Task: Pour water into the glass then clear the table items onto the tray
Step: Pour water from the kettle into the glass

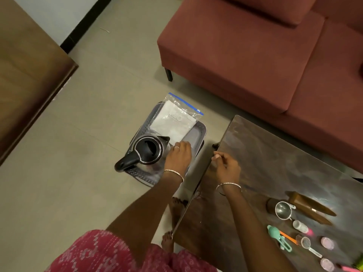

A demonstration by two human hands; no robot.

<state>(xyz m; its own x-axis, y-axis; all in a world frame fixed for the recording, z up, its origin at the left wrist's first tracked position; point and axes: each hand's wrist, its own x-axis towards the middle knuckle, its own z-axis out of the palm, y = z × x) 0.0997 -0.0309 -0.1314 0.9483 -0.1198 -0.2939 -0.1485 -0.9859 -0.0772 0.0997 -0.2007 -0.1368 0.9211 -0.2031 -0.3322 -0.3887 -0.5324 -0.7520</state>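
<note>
1. The left hand's fingers lie fairly straight, tips touching the zip bag, just beside the kettle.
2. The right hand's fingers curl loosely, with nothing visible in them, above the table edge.
3. Kettle and bag sit in the grey tray on the floor.
4. A metal cup and a teal spoon lie on the table.

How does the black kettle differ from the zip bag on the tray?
The kettle is black; the zip bag is clear with a blue strip. The kettle stands upright; the zip bag lies flat. The kettle sits at the near end of the tray, the zip bag at the far end, overhanging its rim. Both rest on the tray.
</note>
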